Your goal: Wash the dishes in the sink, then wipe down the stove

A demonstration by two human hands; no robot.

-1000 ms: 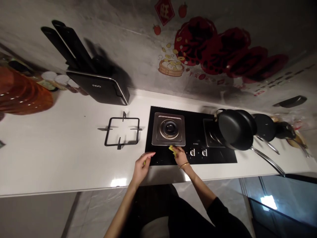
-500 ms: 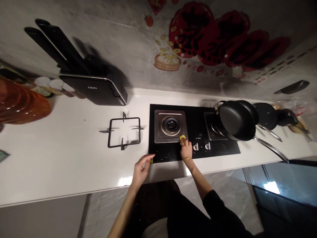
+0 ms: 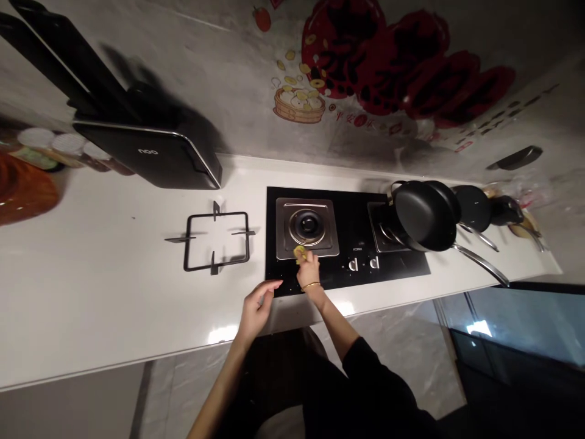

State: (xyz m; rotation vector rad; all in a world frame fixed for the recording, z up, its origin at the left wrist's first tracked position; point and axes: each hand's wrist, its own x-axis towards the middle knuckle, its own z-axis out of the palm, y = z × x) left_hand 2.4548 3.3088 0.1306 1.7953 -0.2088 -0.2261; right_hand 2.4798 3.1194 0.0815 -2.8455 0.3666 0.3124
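My right hand [image 3: 309, 272] is closed on a small yellow sponge [image 3: 299, 252], pressing it at the front edge of the left burner plate [image 3: 307, 227] of the black glass hob [image 3: 345, 238]. A gold bangle sits on that wrist. My left hand [image 3: 256, 306] rests at the hob's front left corner on the white counter [image 3: 114, 292], fingers loosely curled with something small and yellow-green at the fingertips. A black pan support [image 3: 213, 239] lies on the counter left of the hob.
A black frying pan [image 3: 425, 216] sits on the right burner, with more pans [image 3: 475, 208] beyond it. Two control knobs [image 3: 363, 264] are at the hob's front. A black knife block [image 3: 146, 155] and an orange object [image 3: 25, 189] stand at the left against the decorated wall.
My right hand slid the yellow sponge left along the front edge of the left burner plate. My left hand stayed at the hob's front left corner. The view shifted slightly.
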